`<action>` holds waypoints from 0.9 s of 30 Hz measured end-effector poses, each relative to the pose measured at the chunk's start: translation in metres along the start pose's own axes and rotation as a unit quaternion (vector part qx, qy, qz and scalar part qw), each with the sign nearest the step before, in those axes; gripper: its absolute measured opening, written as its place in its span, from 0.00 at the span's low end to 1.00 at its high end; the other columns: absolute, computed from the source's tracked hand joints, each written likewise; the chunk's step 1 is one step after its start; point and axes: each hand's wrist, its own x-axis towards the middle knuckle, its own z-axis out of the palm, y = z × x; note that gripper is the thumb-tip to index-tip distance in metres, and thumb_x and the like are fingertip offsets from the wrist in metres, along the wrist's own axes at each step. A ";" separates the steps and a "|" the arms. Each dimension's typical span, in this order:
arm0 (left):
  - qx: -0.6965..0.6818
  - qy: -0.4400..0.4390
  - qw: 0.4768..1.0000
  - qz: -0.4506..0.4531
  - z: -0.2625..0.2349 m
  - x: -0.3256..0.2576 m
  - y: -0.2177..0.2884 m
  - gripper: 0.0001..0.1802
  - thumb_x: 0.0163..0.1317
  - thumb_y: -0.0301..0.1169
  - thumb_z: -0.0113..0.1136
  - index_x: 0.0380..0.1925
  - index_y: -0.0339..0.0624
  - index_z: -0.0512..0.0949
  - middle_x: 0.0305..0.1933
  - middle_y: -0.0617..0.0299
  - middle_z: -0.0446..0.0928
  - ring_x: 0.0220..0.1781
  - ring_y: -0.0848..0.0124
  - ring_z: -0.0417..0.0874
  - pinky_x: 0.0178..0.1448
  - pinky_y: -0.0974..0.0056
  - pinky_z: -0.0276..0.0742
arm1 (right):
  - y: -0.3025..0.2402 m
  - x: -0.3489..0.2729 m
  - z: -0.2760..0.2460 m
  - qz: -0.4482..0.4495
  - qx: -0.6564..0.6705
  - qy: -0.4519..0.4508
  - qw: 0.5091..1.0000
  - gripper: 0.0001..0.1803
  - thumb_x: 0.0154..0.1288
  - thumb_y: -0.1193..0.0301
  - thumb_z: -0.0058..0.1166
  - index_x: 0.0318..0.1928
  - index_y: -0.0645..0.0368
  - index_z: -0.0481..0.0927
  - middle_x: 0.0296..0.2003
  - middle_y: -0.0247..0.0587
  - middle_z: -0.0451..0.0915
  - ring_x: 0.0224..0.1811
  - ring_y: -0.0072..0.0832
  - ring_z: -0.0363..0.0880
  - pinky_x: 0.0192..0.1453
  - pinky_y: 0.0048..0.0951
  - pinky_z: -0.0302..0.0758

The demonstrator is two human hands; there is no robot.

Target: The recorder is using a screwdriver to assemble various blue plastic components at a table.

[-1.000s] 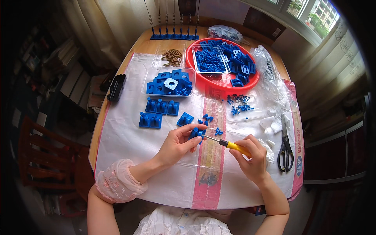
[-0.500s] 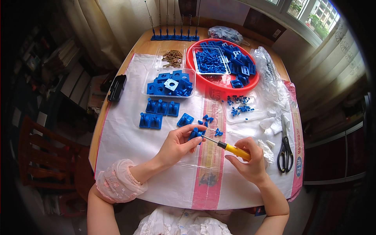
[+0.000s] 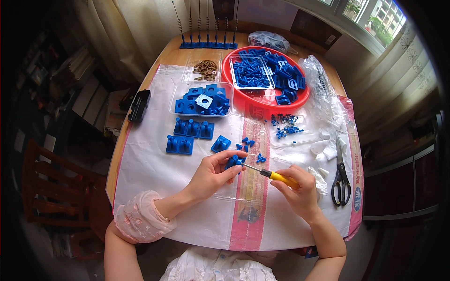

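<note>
Blue plastic block (image 3: 233, 161), small and moulded, was held near the centre of the frame, pinched between the thumb and curled fingers of the left hand (image 3: 213, 174), which was closed around it just above the white sheet (image 3: 150, 164) covering the table. The right hand (image 3: 300, 192), lower right of centre, was wrapped shut around the yellow handle of a screwdriver (image 3: 272, 174), whose thin metal shaft was pointed up and left, with its tip set against the block. Just above the hands, a few loose blue pieces (image 3: 248, 143) were scattered on the sheet, and finished blue blocks (image 3: 187, 136) were laid in two short rows to the upper left. A clear tray of blue parts (image 3: 202, 100) was seen higher up, with a clear tray of brass screws (image 3: 205, 69) behind it. A red round tray (image 3: 302, 96) heaped with blue parts was placed at the upper centre. Black-handled scissors (image 3: 341, 175) were lying at the right edge of the sheet, well apart from the right hand.
</note>
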 end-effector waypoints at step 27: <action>-0.012 0.010 1.000 -0.002 0.000 0.000 0.001 0.17 0.69 0.28 0.60 0.56 0.41 0.78 0.34 0.72 0.78 0.30 0.86 0.72 0.36 0.79 0.70 | -0.004 -0.001 0.004 -0.034 -0.044 0.031 0.998 0.18 0.52 0.74 0.73 0.41 0.60 0.79 0.30 0.42 0.81 0.29 0.35 0.84 0.29 0.31 0.77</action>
